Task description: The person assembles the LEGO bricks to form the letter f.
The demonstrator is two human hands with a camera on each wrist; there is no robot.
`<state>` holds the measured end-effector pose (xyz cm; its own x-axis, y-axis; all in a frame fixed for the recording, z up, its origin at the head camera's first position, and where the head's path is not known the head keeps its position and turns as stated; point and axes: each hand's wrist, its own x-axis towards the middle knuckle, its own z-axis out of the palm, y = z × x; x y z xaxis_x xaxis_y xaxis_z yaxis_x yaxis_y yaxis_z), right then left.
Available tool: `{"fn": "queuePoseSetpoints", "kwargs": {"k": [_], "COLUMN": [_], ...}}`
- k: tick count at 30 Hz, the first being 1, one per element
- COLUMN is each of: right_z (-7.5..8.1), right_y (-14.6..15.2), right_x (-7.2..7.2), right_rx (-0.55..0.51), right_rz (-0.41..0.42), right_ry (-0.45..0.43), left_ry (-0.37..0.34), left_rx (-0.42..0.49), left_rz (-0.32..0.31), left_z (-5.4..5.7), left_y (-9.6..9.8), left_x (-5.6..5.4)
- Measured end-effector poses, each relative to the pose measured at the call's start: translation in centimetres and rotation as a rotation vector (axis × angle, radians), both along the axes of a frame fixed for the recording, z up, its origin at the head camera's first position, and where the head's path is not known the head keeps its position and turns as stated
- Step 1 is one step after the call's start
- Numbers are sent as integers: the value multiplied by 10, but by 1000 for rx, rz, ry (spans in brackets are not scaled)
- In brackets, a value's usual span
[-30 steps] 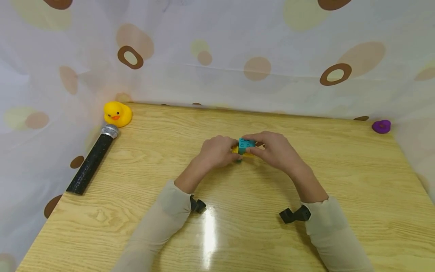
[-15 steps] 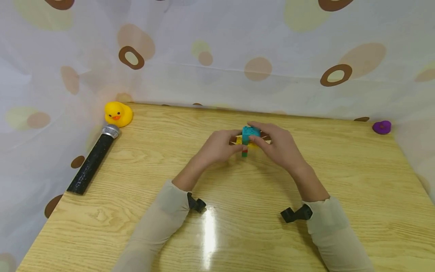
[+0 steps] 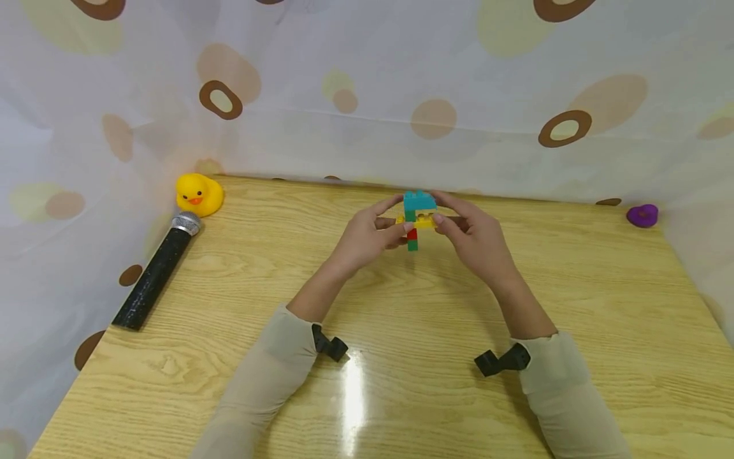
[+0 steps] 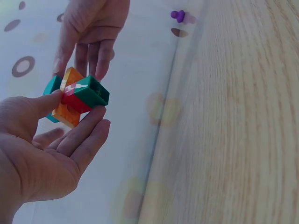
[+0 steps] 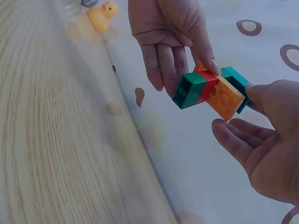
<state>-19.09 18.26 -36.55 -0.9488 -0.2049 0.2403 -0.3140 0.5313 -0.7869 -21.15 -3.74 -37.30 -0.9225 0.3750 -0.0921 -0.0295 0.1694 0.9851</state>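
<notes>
Both hands hold a small stack of toy building blocks above the table's far middle. A teal block point(image 3: 420, 201) tops it, with a green block under that. Below runs a flat yellow plate point(image 5: 225, 100) that sticks out sideways. Under the plate come a red block point(image 5: 208, 84) and a green block point(image 5: 189, 89) with a hollow underside. My left hand point(image 3: 364, 241) pinches the stack's left side, thumb near the plate. On the other side, my right hand point(image 3: 480, 245) has its thumb at the yellow plate's right end and its index finger up by the teal block.
A yellow rubber duck point(image 3: 199, 195) sits at the table's back left corner, touching the head of a black microphone point(image 3: 156, 271) along the left edge. A small purple toy point(image 3: 643, 215) lies at the back right. Patterned cloth point(image 3: 321, 140) hangs behind the wooden table point(image 3: 413, 382).
The block stack has risen and tilted back, so more of its front shows. Both hands moved up with it, and my right thumb slid from the teal block down to the yellow plate.
</notes>
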Motion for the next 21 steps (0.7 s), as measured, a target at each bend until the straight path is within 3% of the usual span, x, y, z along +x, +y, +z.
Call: {"fn": "queuePoseSetpoints", "kwargs": {"k": [3, 11, 21], "right_z": [-1, -2, -6], "right_y": [1, 0, 4], "right_x": [-1, -2, -7], "right_rx": [-10, -65, -100], "right_rz": [0, 34, 55], "right_ry": [-30, -125, -216], "left_ry": [11, 21, -3], "left_rx": [35, 25, 12], "left_rz": [18, 30, 8], "left_z": [0, -4, -6], "left_y": [0, 2, 1], "left_x": [0, 0, -2]}}
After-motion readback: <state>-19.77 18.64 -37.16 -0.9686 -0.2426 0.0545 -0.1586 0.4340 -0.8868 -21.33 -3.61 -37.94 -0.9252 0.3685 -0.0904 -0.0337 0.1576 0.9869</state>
